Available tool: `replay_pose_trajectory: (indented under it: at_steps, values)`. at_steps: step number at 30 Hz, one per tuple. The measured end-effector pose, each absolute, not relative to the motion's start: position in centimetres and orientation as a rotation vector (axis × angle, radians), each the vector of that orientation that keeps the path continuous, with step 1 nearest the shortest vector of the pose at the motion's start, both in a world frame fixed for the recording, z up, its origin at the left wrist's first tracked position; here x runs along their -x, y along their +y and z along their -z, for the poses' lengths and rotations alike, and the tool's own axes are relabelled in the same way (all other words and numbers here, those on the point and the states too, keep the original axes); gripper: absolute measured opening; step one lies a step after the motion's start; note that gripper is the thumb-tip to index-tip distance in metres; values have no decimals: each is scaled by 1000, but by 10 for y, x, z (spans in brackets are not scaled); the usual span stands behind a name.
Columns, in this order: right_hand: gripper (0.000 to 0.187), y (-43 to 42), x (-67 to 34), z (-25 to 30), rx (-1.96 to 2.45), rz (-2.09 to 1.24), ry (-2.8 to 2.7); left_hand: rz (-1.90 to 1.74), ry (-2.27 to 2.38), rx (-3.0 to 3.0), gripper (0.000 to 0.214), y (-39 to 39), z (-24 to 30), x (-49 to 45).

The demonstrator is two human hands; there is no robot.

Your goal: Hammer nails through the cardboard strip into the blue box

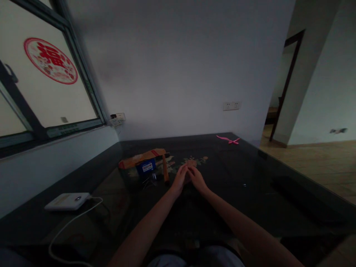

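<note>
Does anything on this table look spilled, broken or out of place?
I see no obvious spill or break. Slightly odd, perhaps: the pink item lies alone near the far right corner of the dark table, and a tiny shiny bit lies right of the right hand, too small to identify.

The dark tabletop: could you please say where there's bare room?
Bare patches lie between the right hand and pink strip, and between the white device and blue box. Left of the left hand, box and brown stick crowd together.
</note>
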State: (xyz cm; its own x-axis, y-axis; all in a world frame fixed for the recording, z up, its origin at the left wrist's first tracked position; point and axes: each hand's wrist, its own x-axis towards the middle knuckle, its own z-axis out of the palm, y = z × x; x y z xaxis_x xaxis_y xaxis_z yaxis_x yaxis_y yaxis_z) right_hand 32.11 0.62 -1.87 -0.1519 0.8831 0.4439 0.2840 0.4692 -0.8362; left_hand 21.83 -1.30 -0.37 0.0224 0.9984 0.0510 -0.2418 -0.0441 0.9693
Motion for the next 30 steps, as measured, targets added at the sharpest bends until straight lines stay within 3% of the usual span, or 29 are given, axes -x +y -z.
replay_pose_trajectory:
  at_steps: [4, 15, 30]
  values:
    - [44, 2, -318, 14, 932, -793, -1631, -1325, 840, -753, 44, -23, 8, -234]
    - [61, -34, -307, -6, 671, -950, -1948, -1323, 632, -836, 52, -43, -13, -225]
    - [41, -24, -308, 10, 736, -738, -1976, -1350, 735, -1033, 47, -25, 4, -225]
